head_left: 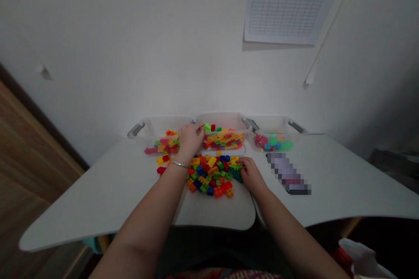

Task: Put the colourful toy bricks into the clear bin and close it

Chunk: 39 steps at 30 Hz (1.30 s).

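My left hand [190, 138] reaches to the front rim of the middle clear plastic box [225, 117], its fingers pinching a light green building block [207, 128]. On the table below lies a pile of building blocks [211, 172] in red, yellow, orange, blue and green. At the pile's right edge my right hand [251, 175] has its fingers curled against a lime green building block [234, 167]; a dark green piece [236, 175] lies just beneath. More blocks show through the wall of the middle box. My left forearm hides part of the pile's left side.
A left clear box [157, 124] holds more colourful pieces, and a right clear box [273, 123] holds rounded toys. A blurred-out phone [288, 173] lies on the white table [111, 187] to the right. A printed sheet [288, 6] hangs on the wall.
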Motion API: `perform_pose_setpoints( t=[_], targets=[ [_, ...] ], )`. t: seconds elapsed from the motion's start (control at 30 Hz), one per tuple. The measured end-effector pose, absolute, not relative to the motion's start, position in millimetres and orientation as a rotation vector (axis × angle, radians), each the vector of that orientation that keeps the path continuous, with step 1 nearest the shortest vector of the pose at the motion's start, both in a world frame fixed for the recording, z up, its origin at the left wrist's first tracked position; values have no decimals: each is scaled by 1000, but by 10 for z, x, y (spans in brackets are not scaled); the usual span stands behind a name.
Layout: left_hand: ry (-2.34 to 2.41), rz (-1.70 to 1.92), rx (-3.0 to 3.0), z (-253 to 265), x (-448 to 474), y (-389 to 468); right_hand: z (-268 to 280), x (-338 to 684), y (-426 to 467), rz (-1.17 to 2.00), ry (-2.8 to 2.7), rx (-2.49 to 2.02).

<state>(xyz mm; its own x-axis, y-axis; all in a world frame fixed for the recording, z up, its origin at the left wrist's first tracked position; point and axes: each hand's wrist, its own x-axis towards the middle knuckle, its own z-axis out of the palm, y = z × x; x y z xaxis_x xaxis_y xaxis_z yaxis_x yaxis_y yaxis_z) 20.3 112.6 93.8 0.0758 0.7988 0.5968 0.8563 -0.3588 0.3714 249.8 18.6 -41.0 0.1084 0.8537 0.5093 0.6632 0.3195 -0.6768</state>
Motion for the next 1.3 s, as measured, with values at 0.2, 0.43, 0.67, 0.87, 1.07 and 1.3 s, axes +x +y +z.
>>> perform_pose_setpoints(
  t=[0.2, 0.43, 0.67, 0.87, 1.07, 1.3],
  targets=[
    [-1521, -1071, -2363, 874, 201, 1134, -422, 2505, 196, 262, -1606, -1404],
    [-1420, -1016, -2491, 853, 96, 1110, -408, 2504, 198, 211, -1572, -1361],
    [-1333, -1134, -2431, 769, 84, 879, -353, 2486, 170, 232, -1565, -1301],
    [-1239, -1164, -2429, 747, 208, 588, -337, 2455, 145, 313, -1514, -1375],
    [-1247, -1093, -2571, 702, 362, 403, -331, 2446, 152, 395, -1431, -1334],
    [-1236, -965, -2713, 488, 466, 404, -356, 2481, 209, 568, -1284, -1152]
  ],
)
